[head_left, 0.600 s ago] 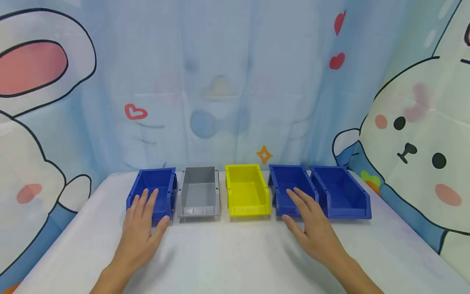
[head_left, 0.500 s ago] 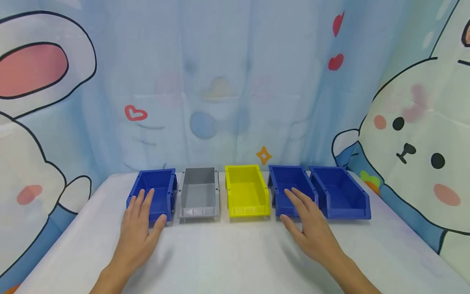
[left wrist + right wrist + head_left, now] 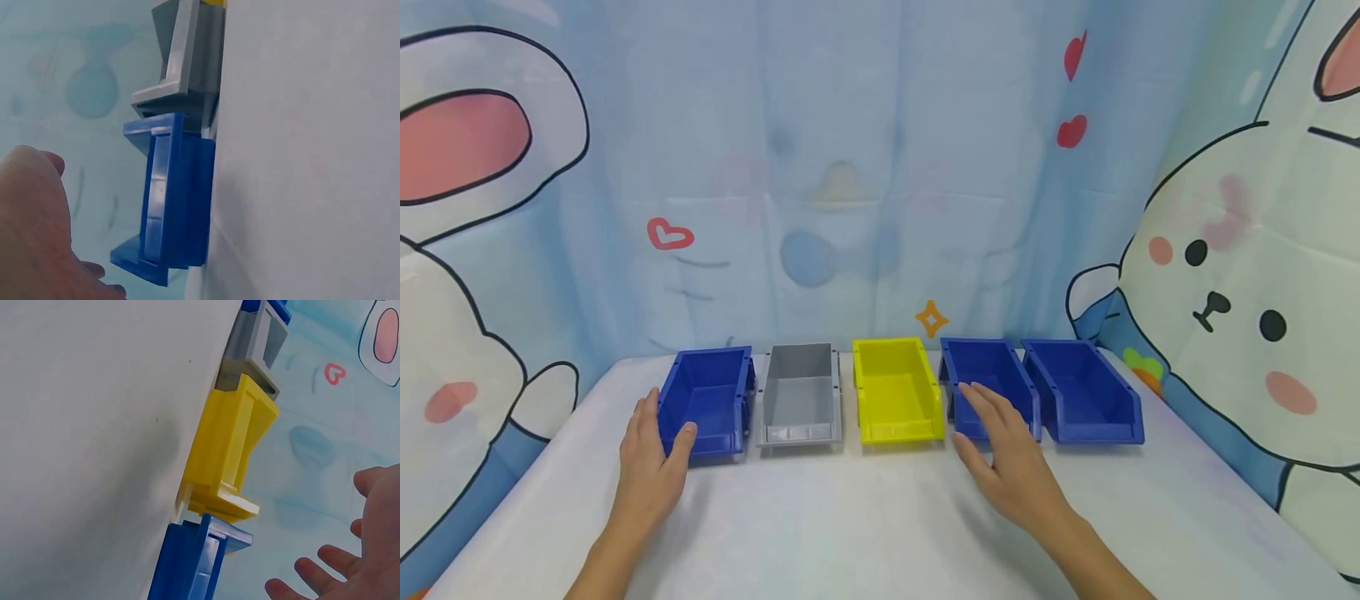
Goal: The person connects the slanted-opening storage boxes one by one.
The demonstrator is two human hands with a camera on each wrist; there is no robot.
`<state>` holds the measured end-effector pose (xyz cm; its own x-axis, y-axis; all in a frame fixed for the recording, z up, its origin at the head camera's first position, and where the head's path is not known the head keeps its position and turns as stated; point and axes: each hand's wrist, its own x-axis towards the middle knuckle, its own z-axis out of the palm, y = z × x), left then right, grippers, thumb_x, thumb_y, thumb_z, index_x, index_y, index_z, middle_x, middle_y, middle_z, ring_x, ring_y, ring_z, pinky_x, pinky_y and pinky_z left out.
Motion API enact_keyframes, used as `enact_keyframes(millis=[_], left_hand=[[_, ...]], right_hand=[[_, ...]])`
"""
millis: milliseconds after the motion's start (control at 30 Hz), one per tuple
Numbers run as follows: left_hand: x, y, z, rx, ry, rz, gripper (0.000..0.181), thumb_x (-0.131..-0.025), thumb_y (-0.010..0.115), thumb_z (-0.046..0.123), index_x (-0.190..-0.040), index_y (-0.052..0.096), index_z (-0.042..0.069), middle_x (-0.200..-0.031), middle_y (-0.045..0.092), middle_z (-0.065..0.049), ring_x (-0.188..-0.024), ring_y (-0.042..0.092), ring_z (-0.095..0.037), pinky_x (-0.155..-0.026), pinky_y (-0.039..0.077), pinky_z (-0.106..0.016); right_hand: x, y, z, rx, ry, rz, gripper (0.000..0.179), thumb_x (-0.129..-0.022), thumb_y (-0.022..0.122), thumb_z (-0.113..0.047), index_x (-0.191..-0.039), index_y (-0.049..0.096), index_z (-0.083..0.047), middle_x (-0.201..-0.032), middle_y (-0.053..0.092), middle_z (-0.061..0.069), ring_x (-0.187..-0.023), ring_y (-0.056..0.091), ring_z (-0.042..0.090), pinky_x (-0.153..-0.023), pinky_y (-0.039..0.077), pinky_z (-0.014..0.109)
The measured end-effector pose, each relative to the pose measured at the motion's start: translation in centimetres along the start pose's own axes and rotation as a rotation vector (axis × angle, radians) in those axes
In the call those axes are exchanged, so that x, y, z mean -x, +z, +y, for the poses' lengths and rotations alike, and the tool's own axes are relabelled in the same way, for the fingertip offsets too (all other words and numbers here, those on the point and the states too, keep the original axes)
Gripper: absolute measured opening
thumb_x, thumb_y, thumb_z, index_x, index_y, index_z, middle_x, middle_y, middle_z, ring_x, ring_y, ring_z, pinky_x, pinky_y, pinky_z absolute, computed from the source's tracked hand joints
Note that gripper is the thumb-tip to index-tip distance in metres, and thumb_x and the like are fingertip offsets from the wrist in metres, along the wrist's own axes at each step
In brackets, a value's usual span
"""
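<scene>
In the head view, my left hand [image 3: 650,467] hovers at the front left of the leftmost blue bin [image 3: 709,400], thumb apart from the fingers and nothing in its grasp. My right hand [image 3: 1011,467] is held over the front of another blue bin [image 3: 985,367], fingers extended and holding nothing. Between the hands stand a grey bin [image 3: 801,392] and a yellow bin [image 3: 898,387]. At the right end of the row is one more blue bin [image 3: 1086,392]. Both wrist views show the hands raised above the table, apart from the bins.
The bins stand side by side along the back of a table with a white cover [image 3: 820,525]. Behind it hangs a light blue curtain [image 3: 842,108] printed with cartoon animals and hearts. The two rightmost blue bins stand close together.
My left hand has shifted left, from over the leftmost blue bin to its left side. My right hand stays over its blue bin. The head view has turned slightly right.
</scene>
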<state>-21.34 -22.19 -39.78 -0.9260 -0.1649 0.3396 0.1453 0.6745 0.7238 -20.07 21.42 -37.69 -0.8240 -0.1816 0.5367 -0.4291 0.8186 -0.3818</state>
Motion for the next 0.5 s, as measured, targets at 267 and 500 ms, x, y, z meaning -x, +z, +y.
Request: enact_keyframes(millis=[267, 500], left_hand=[[-1.8, 0.0, -1.4, 0.217, -0.211, -0.051, 0.082, -0.110, 0.040, 0.038, -0.165, -0.014, 0.010, -0.172, -0.006, -0.026, -0.159, 0.000, -0.047, -0.129, 0.007, -0.063], [-2.6, 0.3, -1.9, 0.306, -0.252, -0.082, 0.083, -0.108, 0.041, 0.040, -0.166, -0.014, 0.015, -0.173, -0.006, -0.022, -0.161, -0.002, -0.043, -0.130, 0.004, -0.061]], right_hand=[[-0.9, 1.0, -0.3, -0.130, 0.009, 0.051, 0.057, -0.105, 0.059, -0.022, -0.158, 0.040, -0.013, -0.158, 0.044, 0.017, -0.142, 0.046, 0.041, -0.110, 0.043, 0.069], [-1.6, 2.0, -0.5, -0.258, 0.044, 0.069, 0.053, -0.105, 0.058, -0.018, -0.155, 0.043, -0.008, -0.154, 0.048, 0.020, -0.131, 0.054, 0.040, -0.098, 0.055, 0.060]])
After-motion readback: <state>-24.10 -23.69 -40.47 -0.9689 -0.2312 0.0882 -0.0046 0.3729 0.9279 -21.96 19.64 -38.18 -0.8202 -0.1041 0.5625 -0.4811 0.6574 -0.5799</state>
